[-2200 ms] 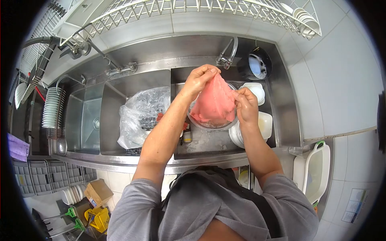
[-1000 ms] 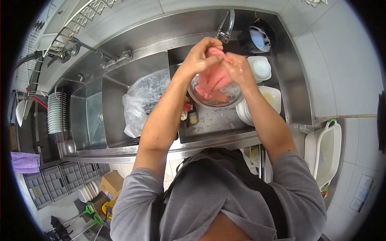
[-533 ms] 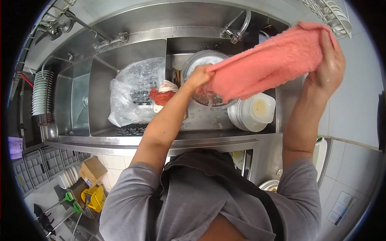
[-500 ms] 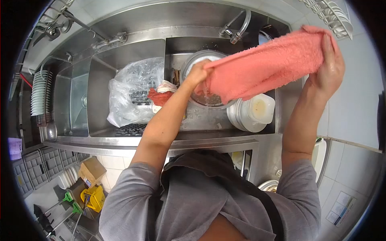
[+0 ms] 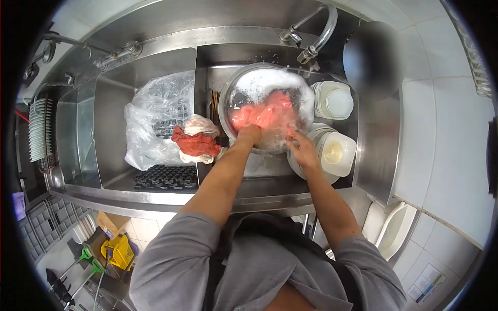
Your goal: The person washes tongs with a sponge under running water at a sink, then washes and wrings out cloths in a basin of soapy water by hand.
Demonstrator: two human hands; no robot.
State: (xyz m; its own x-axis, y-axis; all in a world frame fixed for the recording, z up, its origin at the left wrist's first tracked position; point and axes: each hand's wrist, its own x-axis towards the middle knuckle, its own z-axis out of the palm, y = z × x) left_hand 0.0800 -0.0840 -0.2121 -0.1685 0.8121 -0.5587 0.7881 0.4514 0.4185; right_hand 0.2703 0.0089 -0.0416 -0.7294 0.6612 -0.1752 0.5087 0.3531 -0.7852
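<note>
A wet pink towel [image 5: 267,111] lies bunched in soapy water inside a round basin [image 5: 224,111]. White foam [image 5: 270,83] covers the far part of the water. My left hand [image 5: 250,136] reaches over the basin's near rim and grips the towel, its fingertips hidden in the folds. At the near right rim, my right hand [image 5: 303,149] pinches a pink end of the same towel; splashing water blurs the spot between my hands.
Stacked white bowls [image 5: 340,102] and plates with a square dish [image 5: 338,154] stand right of the basin. Left of it are a red cloth [image 5: 197,144], a white cloth [image 5: 201,124] and clear plastic bags [image 5: 155,111]. A faucet [image 5: 311,52] overhangs the far right.
The towel was stretched in the air between both hands, up to the right. Now it is down in the basin's water, and my right hand has come down and left to the rim.
</note>
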